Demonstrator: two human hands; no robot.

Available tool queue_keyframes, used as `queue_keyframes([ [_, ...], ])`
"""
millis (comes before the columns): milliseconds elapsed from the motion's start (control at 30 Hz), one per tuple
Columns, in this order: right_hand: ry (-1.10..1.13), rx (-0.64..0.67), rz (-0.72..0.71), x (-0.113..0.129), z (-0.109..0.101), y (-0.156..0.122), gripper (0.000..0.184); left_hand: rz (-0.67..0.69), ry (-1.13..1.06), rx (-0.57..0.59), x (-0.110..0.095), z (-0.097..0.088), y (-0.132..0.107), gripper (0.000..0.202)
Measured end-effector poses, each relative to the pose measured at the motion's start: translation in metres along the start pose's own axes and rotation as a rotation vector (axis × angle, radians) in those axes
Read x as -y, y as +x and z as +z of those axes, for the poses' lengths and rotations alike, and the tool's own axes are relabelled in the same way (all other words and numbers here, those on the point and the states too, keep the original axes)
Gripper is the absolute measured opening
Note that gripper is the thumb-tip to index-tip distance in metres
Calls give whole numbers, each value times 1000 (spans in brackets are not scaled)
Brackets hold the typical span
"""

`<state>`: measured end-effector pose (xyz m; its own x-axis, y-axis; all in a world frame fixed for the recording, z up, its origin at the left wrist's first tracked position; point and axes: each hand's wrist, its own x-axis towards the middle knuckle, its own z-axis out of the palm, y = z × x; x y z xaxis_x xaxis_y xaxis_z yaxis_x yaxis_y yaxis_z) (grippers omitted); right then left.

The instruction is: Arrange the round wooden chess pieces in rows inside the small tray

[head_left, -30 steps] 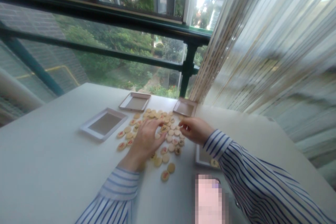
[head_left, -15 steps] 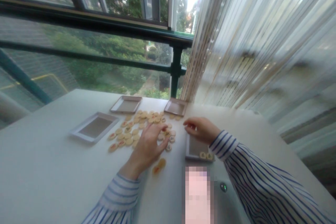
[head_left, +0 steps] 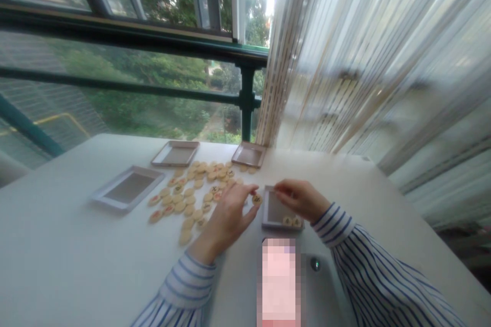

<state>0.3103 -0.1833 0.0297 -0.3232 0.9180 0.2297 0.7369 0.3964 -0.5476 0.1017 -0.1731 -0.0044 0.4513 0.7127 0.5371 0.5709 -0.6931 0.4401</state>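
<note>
Several round wooden game discs with red or black marks lie scattered on the white table. My left hand rests at the pile's right edge and pinches one black-marked disc between thumb and finger, just left of a small tray. That tray holds two discs at its near edge. My right hand hovers over the tray's far right side with fingers curled together; what they hold is hidden.
Three more shallow trays stand around the pile: one at the left, one at the back, one at the back right. A window railing and a striped curtain rise behind the table. A pixelated patch lies near me.
My left hand has slid right from the pile with a disc pinched, up to the tray's left edge. My right hand has stayed over the tray. The view has panned right.
</note>
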Motion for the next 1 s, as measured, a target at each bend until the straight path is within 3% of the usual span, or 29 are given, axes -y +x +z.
queue_keyframes([
  [633,204,-70,74,-28,12,-33,20,44,-51,115,-20,32,13,29],
  [833,288,-144,135,-37,20,-38,20,40,-85,114,-18,40,11,29],
  [1000,282,-129,156,-37,29,-38,20,43,-93,104,-14,45,8,29],
])
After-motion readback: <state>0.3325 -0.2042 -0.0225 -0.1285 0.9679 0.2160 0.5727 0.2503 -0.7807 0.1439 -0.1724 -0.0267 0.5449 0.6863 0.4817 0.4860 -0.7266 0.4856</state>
